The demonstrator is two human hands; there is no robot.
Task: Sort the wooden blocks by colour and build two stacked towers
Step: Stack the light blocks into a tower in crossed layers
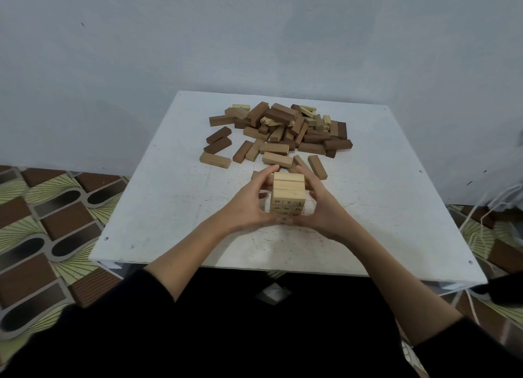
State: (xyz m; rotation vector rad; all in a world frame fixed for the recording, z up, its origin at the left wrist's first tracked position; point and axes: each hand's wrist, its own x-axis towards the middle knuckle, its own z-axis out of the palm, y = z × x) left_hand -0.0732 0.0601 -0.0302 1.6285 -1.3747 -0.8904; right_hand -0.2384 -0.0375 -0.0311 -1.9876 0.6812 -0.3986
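Note:
A short tower of light wooden blocks (288, 192) stands near the middle of the white table (175, 196), several layers high, with printed numbers on the block ends facing me. My left hand (252, 202) cups the tower's left side and my right hand (319, 205) cups its right side, fingers pressed against the blocks. Behind the tower lies a loose pile of mixed blocks (283, 128), dark brown, mid brown and pale. The tower's base is hidden by my thumbs.
Loose blocks lie at the pile's edge: a pale block (215, 160) to the left and a brown block (317, 167) just behind my right hand. A grey wall stands behind the table. Patterned floor shows on both sides, with white cords (478, 230) at right.

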